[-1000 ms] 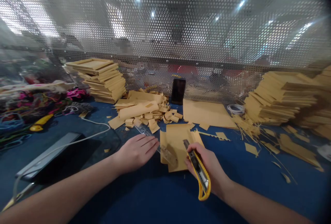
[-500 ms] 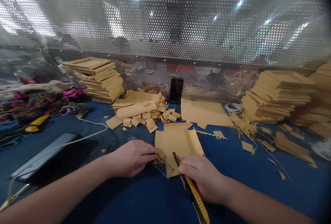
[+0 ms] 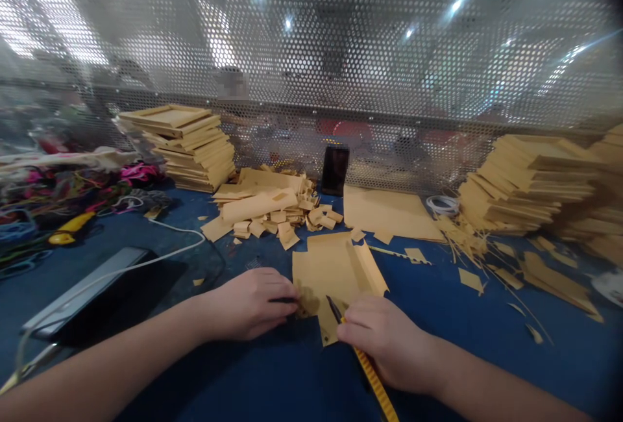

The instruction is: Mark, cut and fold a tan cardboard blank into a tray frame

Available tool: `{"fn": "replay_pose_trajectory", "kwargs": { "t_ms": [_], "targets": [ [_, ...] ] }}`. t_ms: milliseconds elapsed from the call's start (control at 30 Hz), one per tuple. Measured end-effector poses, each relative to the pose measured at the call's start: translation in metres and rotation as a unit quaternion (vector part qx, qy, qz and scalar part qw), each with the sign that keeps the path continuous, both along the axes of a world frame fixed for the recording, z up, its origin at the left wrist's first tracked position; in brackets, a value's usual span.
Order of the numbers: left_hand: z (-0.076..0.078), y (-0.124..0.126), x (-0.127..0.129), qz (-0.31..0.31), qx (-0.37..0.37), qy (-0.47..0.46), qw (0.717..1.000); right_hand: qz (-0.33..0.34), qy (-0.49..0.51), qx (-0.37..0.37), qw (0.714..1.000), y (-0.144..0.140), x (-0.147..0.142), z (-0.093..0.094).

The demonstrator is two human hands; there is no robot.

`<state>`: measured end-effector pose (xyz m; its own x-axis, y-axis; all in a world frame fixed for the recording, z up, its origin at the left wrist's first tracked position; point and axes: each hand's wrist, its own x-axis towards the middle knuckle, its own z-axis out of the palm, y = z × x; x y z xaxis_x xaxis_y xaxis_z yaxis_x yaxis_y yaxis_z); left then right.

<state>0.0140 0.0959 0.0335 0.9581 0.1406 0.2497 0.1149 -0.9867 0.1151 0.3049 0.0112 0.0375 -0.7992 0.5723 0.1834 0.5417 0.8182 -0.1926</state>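
On the blue counter (image 3: 272, 383), one tall stack of tan cardboard trays (image 3: 192, 149) stands far left, two similar stacks (image 3: 525, 182) far right. One partly folded tan card sheet (image 3: 324, 273) lies near centre. The left hand (image 3: 257, 302) has curled to its near left edge, grip unclear; the right hand (image 3: 389, 341) grips one yellow-and-black box cutter (image 3: 372, 378), now lowered, seemingly for cutting.
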Motion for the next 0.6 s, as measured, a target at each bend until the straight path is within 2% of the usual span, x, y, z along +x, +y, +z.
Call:
{"fn": "replay_pose_trajectory", "kwargs": {
  "t_ms": [167, 333, 467, 600],
  "targets": [
    [0.002, -0.012, 0.004, -0.021, -0.006, 0.002, 1.000, 0.065, -0.038, 0.006, 0.997, -0.002, 0.001, 0.011],
    [0.000, -0.015, 0.008, -0.011, -0.001, -0.012, 1.000, 0.067, -0.010, -0.032, 0.997, -0.002, 0.001, 0.012],
    [-0.001, -0.013, 0.010, -0.007, -0.009, -0.001, 1.000, 0.021, 0.043, -0.118, 0.992, 0.000, 0.002, 0.009],
    [-0.002, -0.011, 0.010, 0.000, -0.005, 0.002, 1.000, -0.065, 0.122, -0.223, 0.965, 0.000, -0.003, 0.008]
  ]
}}
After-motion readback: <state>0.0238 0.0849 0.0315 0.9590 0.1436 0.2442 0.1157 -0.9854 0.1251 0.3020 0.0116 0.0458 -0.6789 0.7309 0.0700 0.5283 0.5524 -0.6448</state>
